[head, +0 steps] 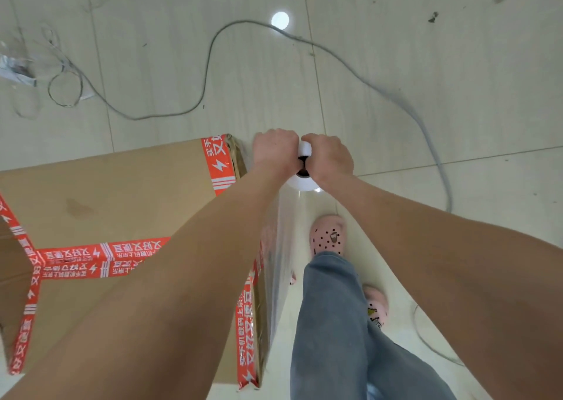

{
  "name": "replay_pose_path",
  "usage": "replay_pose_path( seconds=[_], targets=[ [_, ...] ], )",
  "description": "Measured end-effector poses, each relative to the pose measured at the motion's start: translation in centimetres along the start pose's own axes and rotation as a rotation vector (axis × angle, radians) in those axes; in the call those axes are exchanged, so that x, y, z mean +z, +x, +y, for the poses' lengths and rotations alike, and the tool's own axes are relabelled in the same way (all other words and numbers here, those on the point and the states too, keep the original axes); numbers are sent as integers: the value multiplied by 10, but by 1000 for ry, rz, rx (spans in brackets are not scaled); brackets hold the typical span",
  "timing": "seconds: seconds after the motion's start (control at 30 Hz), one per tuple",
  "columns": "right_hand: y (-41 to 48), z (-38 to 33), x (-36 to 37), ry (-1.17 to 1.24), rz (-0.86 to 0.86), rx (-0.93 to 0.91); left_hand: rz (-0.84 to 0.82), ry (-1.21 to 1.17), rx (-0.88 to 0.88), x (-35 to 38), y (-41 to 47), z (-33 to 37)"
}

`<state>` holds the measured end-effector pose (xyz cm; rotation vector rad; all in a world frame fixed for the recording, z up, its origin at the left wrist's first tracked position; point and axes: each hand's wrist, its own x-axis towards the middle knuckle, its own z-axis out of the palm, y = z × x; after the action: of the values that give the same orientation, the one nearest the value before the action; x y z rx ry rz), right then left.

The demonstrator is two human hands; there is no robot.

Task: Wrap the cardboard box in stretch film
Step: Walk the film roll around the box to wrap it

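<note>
Two hands, left hand (pixel 275 153) and right hand (pixel 330 159), grip the upright film roll (pixel 301 183) just beyond the far right corner of the cardboard box (pixel 106 192), which stands to their left, film (pixel 280 247) stretched along its side.

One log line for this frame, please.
left hand + right hand: grip film roll | film: stretched along box side | cable: on floor
</note>
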<state>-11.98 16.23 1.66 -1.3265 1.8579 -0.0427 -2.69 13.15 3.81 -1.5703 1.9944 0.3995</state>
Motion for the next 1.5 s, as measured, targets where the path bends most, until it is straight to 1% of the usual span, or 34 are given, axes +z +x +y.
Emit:
replay_pose_path(
  seconds=[0.07,0.13,0.17,0.27,0.33,0.43,0.57,0.63,0.73,0.83,0.9,0.93,1.0,1.07,1.13,1.27,1.4,1.5],
  targets=[
    [5,-6,-3,-7,47,-28,14,67,-15,-4,5,-9],
    [6,-9,-1,86,38,35,16,96,-26,-6,11,-14],
    [6,-9,1,162,-7,103,7,100,-24,-6,13,-15],
    [4,-6,7,490,-181,383,-31,123,10,-9,18,-14],
    [10,-5,5,580,-212,473,-58,98,56,-11,24,-12],
    [20,-4,4,527,-155,427,-115,9,107,-13,34,-12],
    [32,-13,-4,326,-63,284,-63,-73,117,-13,42,-12],
    [38,-18,-9,217,-56,198,-29,-100,94,-14,45,-15],
    [41,-31,-15,68,-40,44,-22,-146,18,-17,48,-26],
    [45,-45,-17,86,22,-63,-22,-211,-84,-24,51,-43],
    [48,-50,-15,163,48,-42,-25,-214,-128,-26,54,-52],
    [49,-50,-12,208,27,9,-34,-215,-148,-26,55,-56],
    [49,-50,-6,359,-96,189,-60,-212,-184,-25,57,-64],
    [49,-53,0,572,-253,354,-89,-208,-205,-24,58,-72],
    [52,-59,6,687,-327,385,-104,-215,-213,-25,61,-78],
    [61,-72,11,625,-290,326,-147,-299,-225,-24,67,-83],
    [68,-82,10,401,-207,191,-147,-351,-181,-22,76,-85],
    [73,-90,6,245,-138,88,-126,-366,-206,-23,78,-91]
  ],
)
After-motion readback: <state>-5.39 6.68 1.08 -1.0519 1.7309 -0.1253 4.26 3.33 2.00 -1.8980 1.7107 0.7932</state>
